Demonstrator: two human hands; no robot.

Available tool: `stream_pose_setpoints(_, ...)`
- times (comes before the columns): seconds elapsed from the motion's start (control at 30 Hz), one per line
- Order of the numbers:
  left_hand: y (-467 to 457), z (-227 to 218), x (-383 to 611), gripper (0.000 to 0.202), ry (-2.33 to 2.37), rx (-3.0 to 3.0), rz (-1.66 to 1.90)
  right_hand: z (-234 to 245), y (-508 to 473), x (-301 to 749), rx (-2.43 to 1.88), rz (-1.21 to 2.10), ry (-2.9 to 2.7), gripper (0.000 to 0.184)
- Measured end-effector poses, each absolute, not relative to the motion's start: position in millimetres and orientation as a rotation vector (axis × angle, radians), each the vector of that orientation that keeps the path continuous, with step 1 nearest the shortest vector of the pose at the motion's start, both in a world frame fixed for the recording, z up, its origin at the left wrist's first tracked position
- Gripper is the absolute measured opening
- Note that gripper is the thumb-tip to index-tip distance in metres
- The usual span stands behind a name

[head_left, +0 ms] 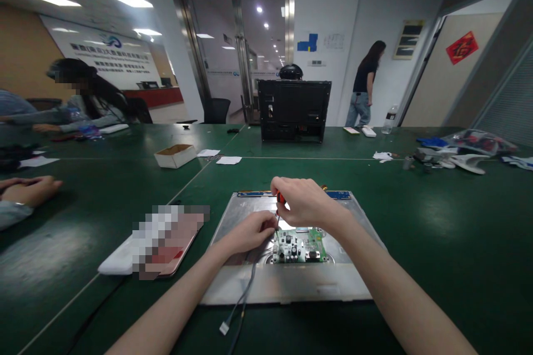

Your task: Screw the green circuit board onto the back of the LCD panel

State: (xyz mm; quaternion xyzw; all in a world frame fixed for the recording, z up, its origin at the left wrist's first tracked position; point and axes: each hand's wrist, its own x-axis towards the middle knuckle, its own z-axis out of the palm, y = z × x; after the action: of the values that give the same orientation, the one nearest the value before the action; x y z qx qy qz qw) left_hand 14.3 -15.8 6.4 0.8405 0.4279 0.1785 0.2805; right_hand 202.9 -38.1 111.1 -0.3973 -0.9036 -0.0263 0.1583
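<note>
My right hand is closed around a screwdriver with a red and black handle, held upright. Its thin shaft points down at the upper left corner of a green circuit board. My left hand has its fingers drawn together beside the shaft, at the board's left edge; what they pinch, if anything, is hidden. Beneath both hands lies a flat silver display panel, the board on its back. From the board's left side, grey cables run toward me, ending in a white plug.
Left of the panel lie a pink phone and a white item, partly blurred. A co-worker's hands rest at far left. Farther back stand an open white box and a black monitor. Loose parts lie at right.
</note>
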Motion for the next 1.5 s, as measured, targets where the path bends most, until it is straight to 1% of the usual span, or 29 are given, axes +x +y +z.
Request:
stream_pose_setpoints(0.2, -18.5, 10.9, 15.1, 0.008, 1.136, 2.252, 0.479, 109.3, -36.3, 201.0, -1.187, -0.219, -2.565, 0.015)
stream_pose_setpoints(0.3, -17.5, 8.5, 14.1, 0.008, 1.133, 2.255, 0.488, 109.3, -36.5, 199.9, -1.220, -0.258, -2.589, 0.019)
stream_pose_setpoints(0.5, -15.3, 5.9, 13.5, 0.008, 1.128, 2.260, 0.499, 109.2, -36.5, 199.0, -1.252, -0.264, -2.578, 0.028)
stream_pose_setpoints(0.57, -16.3, 8.4, 13.8, 0.008, 1.128, 2.249, 0.499, 108.6, -35.6, 198.9, -1.271, -0.279, -2.572, 0.026)
stream_pose_setpoints(0.67, -18.1, 12.0, 14.2, 0.007, 1.133, 2.230, 0.486, 108.0, -34.6, 198.7, -1.278, -0.268, -2.571, 0.016)
stream_pose_setpoints(0.73, -18.7, 13.1, 14.4, 0.008, 1.151, 2.225, 0.473, 108.1, -35.0, 199.0, -1.269, -0.226, -2.564, 0.014)
stream_pose_setpoints(0.87, -17.8, 12.0, 14.5, 0.009, 1.166, 2.225, 0.476, 109.3, -37.6, 200.5, -1.209, -0.148, -2.569, 0.018)
stream_pose_setpoints(0.97, -16.5, 10.7, 13.7, 0.009, 1.149, 2.228, 0.486, 109.7, -38.2, 201.7, -1.186, -0.183, -2.577, 0.015)
stream_pose_setpoints(1.1, -16.2, 11.0, 12.9, 0.008, 1.128, 2.237, 0.478, 108.0, -35.6, 201.2, -1.248, -0.263, -2.561, 0.023)
stream_pose_setpoints(1.23, -17.1, 11.6, 13.1, 0.009, 1.119, 2.217, 0.489, 106.1, -34.2, 199.6, -1.256, -0.274, -2.553, 0.015)
stream_pose_setpoints(1.37, -16.7, 9.8, 13.2, 0.009, 1.128, 2.211, 0.503, 107.3, -36.5, 200.8, -1.234, -0.214, -2.554, 0.023)
stream_pose_setpoints(1.5, -16.7, 10.4, 13.2, 0.008, 1.122, 2.211, 0.490, 108.9, -37.7, 202.1, -1.196, -0.241, -2.555, 0.021)
